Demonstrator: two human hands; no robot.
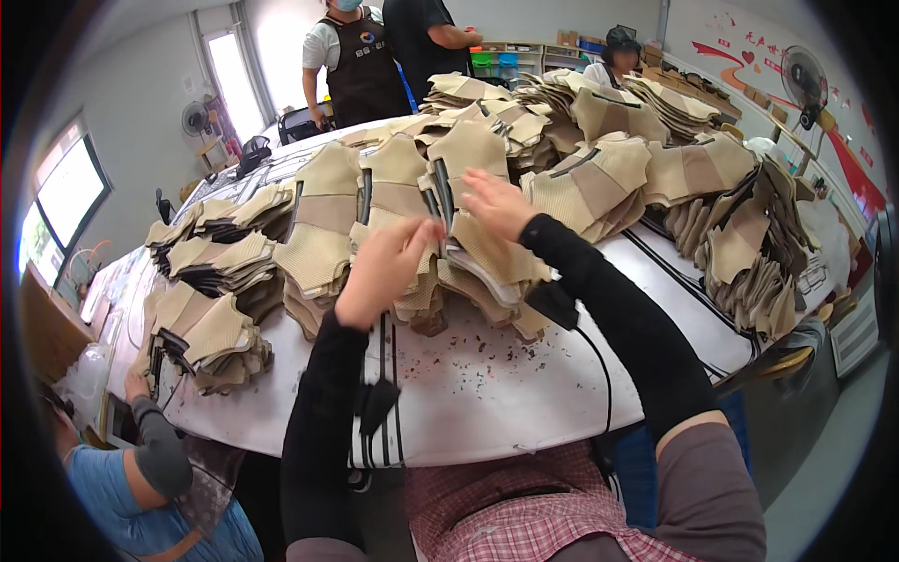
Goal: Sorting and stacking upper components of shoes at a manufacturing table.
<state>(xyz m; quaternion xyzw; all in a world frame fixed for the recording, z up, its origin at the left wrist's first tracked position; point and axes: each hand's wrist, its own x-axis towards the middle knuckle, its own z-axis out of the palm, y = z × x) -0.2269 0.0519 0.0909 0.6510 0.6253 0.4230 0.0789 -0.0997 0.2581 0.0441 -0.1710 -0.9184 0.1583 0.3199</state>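
Note:
In front of me lies a stack of beige mesh fabric pieces [468, 152] with brown panels and black strips [443, 184] along their edges. My left hand [382, 272] is at the near left side of this stack, its thumb and fingers pressed together by the lower end of the strips. Whatever is between those fingertips is too small to make out. My right hand [498, 204] rests over the right part of the same stack, fingers stretched out and holding nothing. Two more stacks, a middle one [398, 169] and a left one [323, 192], stand close beside it.
Dark scraps [482, 356] litter the white tabletop [487, 421]. Black boxes on cords [556, 305] hang near my forearms. More fabric piles [599, 178] fill the far and right sides. A co-worker [159, 478] handles a pile [201, 337] at left; others stand or sit beyond the table.

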